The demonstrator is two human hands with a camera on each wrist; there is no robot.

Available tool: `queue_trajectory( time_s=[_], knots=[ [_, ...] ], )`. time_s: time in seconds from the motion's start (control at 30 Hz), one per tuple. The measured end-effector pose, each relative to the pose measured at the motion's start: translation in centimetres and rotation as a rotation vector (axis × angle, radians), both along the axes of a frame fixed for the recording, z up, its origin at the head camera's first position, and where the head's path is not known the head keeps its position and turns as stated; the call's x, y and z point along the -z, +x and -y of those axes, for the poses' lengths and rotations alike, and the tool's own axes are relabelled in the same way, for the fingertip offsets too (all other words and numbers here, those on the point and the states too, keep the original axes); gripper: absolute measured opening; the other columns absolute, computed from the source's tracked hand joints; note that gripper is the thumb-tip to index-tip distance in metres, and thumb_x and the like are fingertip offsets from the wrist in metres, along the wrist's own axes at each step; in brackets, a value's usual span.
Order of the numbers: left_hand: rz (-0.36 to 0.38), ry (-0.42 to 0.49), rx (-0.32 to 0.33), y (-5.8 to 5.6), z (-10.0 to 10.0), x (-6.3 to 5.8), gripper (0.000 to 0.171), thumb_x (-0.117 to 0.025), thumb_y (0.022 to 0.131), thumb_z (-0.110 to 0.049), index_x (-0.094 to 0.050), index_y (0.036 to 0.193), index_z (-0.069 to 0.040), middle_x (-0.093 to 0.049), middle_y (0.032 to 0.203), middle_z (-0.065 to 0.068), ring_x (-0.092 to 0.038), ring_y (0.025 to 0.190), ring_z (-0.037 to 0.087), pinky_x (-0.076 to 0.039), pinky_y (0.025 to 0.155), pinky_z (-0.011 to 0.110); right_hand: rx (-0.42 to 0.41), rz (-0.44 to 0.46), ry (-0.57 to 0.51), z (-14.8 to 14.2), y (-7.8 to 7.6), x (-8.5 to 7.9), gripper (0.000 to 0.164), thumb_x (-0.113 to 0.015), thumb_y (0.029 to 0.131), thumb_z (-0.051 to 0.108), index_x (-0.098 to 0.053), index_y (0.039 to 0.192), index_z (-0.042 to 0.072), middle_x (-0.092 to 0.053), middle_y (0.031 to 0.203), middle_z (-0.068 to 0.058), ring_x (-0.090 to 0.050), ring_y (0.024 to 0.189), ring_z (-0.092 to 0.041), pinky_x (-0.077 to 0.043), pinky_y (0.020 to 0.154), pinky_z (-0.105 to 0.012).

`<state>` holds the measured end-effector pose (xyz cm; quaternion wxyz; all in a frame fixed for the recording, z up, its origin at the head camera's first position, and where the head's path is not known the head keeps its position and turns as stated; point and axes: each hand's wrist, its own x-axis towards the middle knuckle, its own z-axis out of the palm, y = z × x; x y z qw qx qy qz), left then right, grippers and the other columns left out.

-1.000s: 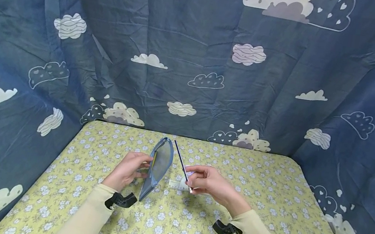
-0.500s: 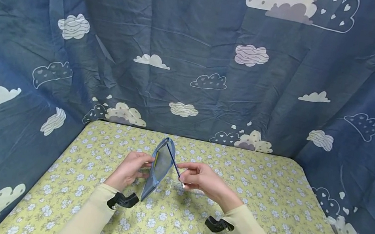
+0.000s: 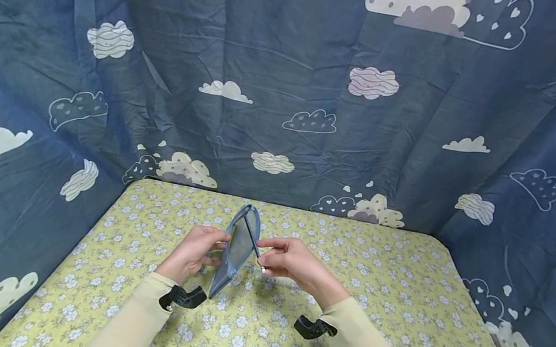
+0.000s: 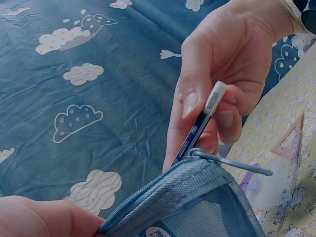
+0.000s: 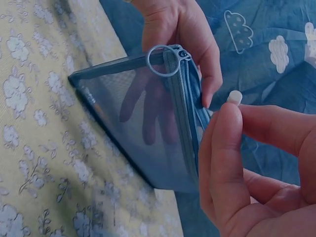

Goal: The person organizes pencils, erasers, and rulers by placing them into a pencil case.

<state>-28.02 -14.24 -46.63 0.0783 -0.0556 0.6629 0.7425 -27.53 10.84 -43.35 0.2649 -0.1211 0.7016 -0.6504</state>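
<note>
A blue mesh zip pouch (image 3: pixel 223 277) stands on edge with its zipped mouth apart, gripped at one side by my left hand (image 3: pixel 190 251). Through the mesh in the right wrist view, that hand's fingers (image 5: pixel 129 101) show behind the pouch. My right hand (image 3: pixel 292 263) pinches a dark blue pencil (image 4: pixel 193 136) near its white eraser end (image 5: pixel 235 98). The pencil slants into the pouch mouth, its far end inside. A yellow strip (image 3: pixel 232 233) shows along the inner left side of the pouch. A ring pull (image 5: pixel 163 60) hangs from the zip.
A clear ruler (image 4: pixel 277 205) and a triangular set square (image 4: pixel 297 140) lie on the yellow floral tablecloth (image 3: pixel 244 335), with a purple item (image 4: pixel 252 186) beside them. Dark blue cloud-print curtains (image 3: pixel 241 133) enclose the back and sides.
My right hand has moved left, bringing the pencil from beside the pouch into its mouth. My left hand and the pouch stay almost in place.
</note>
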Motion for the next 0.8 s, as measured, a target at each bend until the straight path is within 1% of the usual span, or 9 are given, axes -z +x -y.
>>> queue_trajectory(
  time_s=[0.13, 0.2, 0.33, 0.43, 0.53, 0.6, 0.7, 0.8],
  knots=[
    [0.007, -0.003, 0.007, 0.1, -0.2, 0.0, 0.017, -0.066, 0.092, -0.009, -0.067, 0.095, 0.008, -0.055, 0.108, 0.014, -0.057, 0.09, 0.026, -0.053, 0.07, 0.048, 0.008, 0.005, 0.02, 0.6, -0.3, 0.0, 0.052, -0.071, 0.093, 0.006, -0.054, 0.141, 0.001, -0.068, 0.103, -0.018, -0.068, 0.076, -0.017, -0.056, 0.086, -0.042],
    [0.01, -0.003, 0.009, 0.1, -0.3, 0.0, 0.016, -0.066, 0.093, -0.01, -0.068, 0.095, 0.006, -0.057, 0.107, 0.015, -0.057, 0.09, 0.026, -0.052, 0.069, 0.047, 0.014, 0.003, 0.028, 0.9, -0.4, 0.1, 0.052, -0.071, 0.093, 0.006, -0.054, 0.142, 0.002, -0.068, 0.104, -0.02, -0.068, 0.074, -0.016, -0.055, 0.087, -0.044],
    [0.015, 0.003, 0.011, -0.1, -0.5, 0.0, 0.013, -0.065, 0.094, -0.011, -0.069, 0.088, 0.0, -0.06, 0.104, 0.017, -0.059, 0.09, 0.025, -0.053, 0.069, 0.046, 0.02, -0.003, 0.026, 1.3, -0.8, 0.3, 0.054, -0.072, 0.092, 0.006, -0.054, 0.142, 0.001, -0.068, 0.103, -0.021, -0.068, 0.075, -0.018, -0.057, 0.082, -0.039],
    [0.013, 0.0, 0.013, -0.1, -0.6, 0.0, 0.014, -0.064, 0.095, -0.011, -0.069, 0.084, -0.002, -0.061, 0.104, 0.017, -0.059, 0.089, 0.025, -0.053, 0.069, 0.047, 0.025, -0.005, 0.026, 1.5, -0.9, 0.4, 0.054, -0.073, 0.091, 0.006, -0.054, 0.142, 0.001, -0.069, 0.1, -0.017, -0.069, 0.079, -0.02, -0.057, 0.081, -0.038],
    [0.011, -0.003, 0.017, 0.1, -0.6, 0.0, 0.015, -0.064, 0.096, -0.011, -0.07, 0.085, -0.003, -0.061, 0.104, 0.017, -0.059, 0.089, 0.026, -0.053, 0.07, 0.048, 0.03, -0.01, 0.029, 1.6, -0.9, 0.4, 0.054, -0.073, 0.091, 0.005, -0.054, 0.141, 0.001, -0.069, 0.098, -0.014, -0.07, 0.079, -0.02, -0.056, 0.085, -0.042],
    [0.012, 0.003, 0.014, 0.2, -0.7, 0.0, 0.015, -0.064, 0.095, -0.012, -0.069, 0.085, -0.003, -0.063, 0.102, 0.018, -0.06, 0.09, 0.027, -0.053, 0.071, 0.05, 0.033, -0.01, 0.031, 1.7, -0.9, 0.5, 0.054, -0.074, 0.091, 0.006, -0.055, 0.141, 0.001, -0.069, 0.097, -0.014, -0.069, 0.076, -0.018, -0.056, 0.086, -0.044],
    [0.018, 0.015, 0.018, 0.2, -0.8, 0.0, 0.014, -0.066, 0.094, -0.013, -0.069, 0.085, -0.003, -0.061, 0.108, 0.019, -0.059, 0.094, 0.029, -0.052, 0.075, 0.054, 0.04, -0.005, 0.039, 1.9, -1.1, 0.4, 0.054, -0.074, 0.09, 0.005, -0.055, 0.141, 0.001, -0.07, 0.098, -0.015, -0.069, 0.075, -0.017, -0.056, 0.085, -0.043],
    [0.016, 0.016, 0.027, 0.2, -0.8, -0.1, 0.015, -0.065, 0.095, -0.013, -0.069, 0.088, -0.001, -0.057, 0.116, 0.021, -0.056, 0.097, 0.03, -0.05, 0.08, 0.06, 0.042, -0.014, 0.055, 2.1, -1.5, 0.3, 0.054, -0.074, 0.09, 0.005, -0.054, 0.141, 0.0, -0.07, 0.097, -0.016, -0.069, 0.075, -0.018, -0.057, 0.084, -0.041]
  ],
)
